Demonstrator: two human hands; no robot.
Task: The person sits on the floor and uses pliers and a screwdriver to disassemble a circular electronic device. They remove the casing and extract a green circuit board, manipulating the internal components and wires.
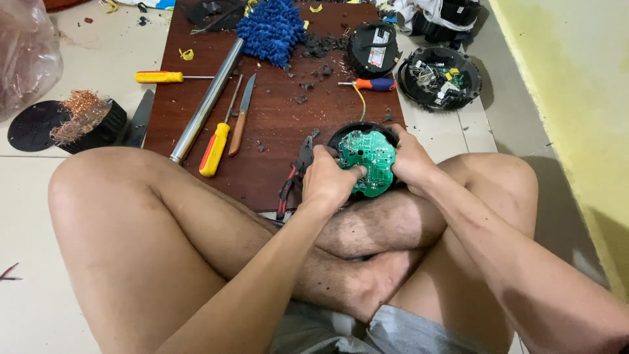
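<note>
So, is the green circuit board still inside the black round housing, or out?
Inside: the green circuit board sits within the black round housing, whose rim shows around it.

Soft, even indoor light falls from above, casting only faint shadows beneath the legs. A bright streak glints on the metal tube point(206, 101) at ten o'clock. Wide-angle distortion bends the edges; focus holds sharp throughout.

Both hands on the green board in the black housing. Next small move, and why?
Probably lift the green circuit board out of the black housing. The left hand and right hand grip it from both sides, the left thumb on its face, and the board looks tilted.
</note>
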